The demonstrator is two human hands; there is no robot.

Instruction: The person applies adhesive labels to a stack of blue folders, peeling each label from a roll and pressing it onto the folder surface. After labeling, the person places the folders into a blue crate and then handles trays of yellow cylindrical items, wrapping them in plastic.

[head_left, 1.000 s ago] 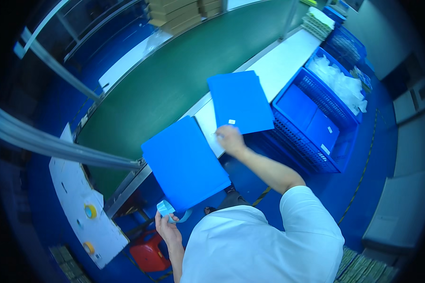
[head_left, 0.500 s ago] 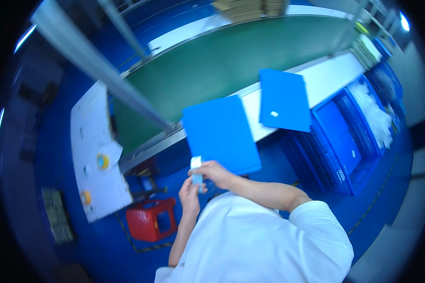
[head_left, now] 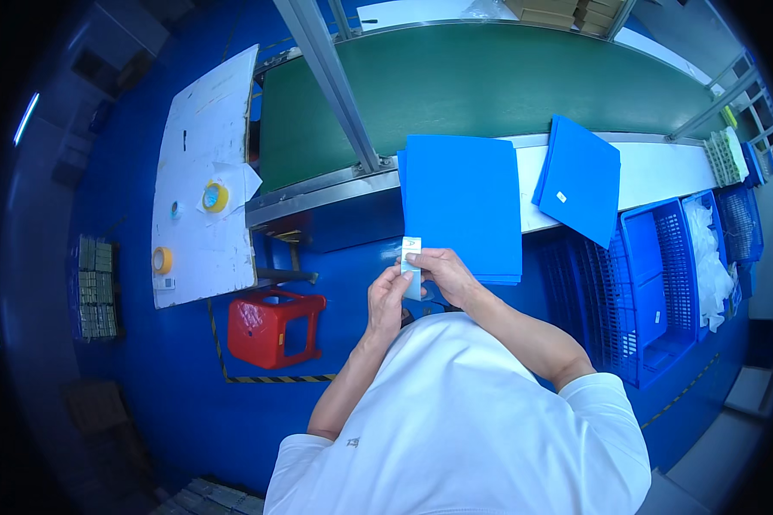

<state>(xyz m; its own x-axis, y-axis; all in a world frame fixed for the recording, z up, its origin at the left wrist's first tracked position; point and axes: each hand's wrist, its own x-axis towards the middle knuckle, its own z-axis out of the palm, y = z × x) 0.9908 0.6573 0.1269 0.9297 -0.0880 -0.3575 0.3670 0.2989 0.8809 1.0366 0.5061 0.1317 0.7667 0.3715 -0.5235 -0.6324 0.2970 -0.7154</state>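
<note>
Pinching a pale label strip (head_left: 410, 247) in both left hand (head_left: 386, 299) and right hand (head_left: 447, 270), long axis pointing pretty much straight ahead, with blue sheets (head_left: 465, 202) just beyond, closer to the right.

A green conveyor (head_left: 489, 77) and blue crates (head_left: 677, 247) show a factory workshop.

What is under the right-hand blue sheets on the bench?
White bench shows on both sides of the blue sheets, which overhang its front edge; directly beneath is hidden.
</note>
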